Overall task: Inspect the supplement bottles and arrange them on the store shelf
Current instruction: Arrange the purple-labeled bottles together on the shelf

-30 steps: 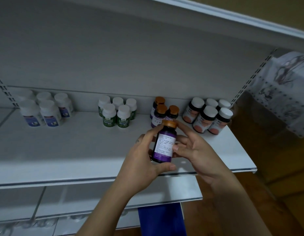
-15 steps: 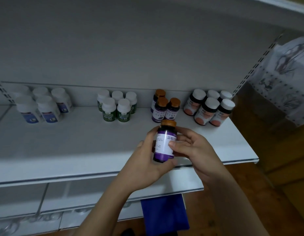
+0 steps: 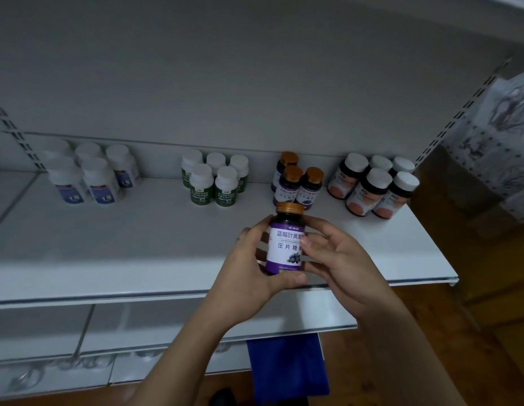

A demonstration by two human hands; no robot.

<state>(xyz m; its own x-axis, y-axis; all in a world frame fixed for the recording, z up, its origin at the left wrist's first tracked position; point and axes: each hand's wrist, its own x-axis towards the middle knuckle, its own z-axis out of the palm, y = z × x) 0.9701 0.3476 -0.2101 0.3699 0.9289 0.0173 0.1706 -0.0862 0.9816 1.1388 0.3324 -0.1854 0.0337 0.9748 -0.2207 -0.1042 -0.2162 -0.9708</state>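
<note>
Slipping is the likeliest failure in the head view: the purple bottle, held upright above the shelf near its front edge, at 6 o'clock from three matching bottles, could drop if either grip loosens. The left hand wraps its base; the right hand pinches its side with bent fingers.

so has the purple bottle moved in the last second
Yes, the purple bottle turned in place, front label now showing, still near the shelf edge.
</note>
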